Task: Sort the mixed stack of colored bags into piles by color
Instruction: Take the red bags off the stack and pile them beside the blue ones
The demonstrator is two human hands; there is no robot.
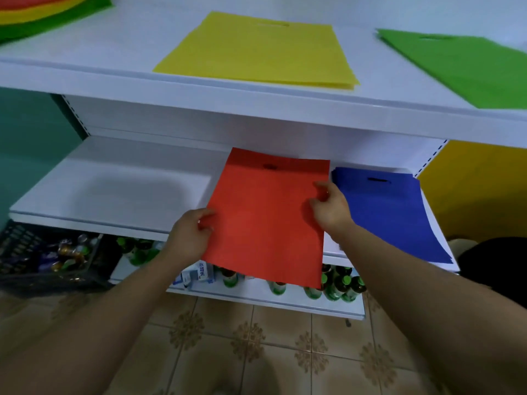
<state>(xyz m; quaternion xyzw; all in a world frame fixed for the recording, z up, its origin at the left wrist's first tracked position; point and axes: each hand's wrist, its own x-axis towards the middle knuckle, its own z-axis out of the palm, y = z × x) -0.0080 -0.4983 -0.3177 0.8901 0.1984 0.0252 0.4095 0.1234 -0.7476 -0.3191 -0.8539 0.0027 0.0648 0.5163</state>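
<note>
A red bag [265, 218] lies half on the middle shelf [114, 192], its near end hanging over the shelf's front edge. My left hand [191, 235] pinches its left edge and my right hand [330, 208] pinches its right edge. A pile of blue bags [390, 215] lies just right of it on the same shelf. On the top shelf [119, 47] a pile of yellow bags [262, 49] sits in the middle and a green bag [467, 67] at the right. The mixed stack [42, 15] of red, yellow and green bags lies at the top left corner.
Below the middle shelf a bottom shelf holds several green-capped bottles [339, 283] and small boxes [196, 275]. A dark crate [48, 258] of cans stands on the tiled floor at the left. A yellow wall panel [479, 189] is at the right.
</note>
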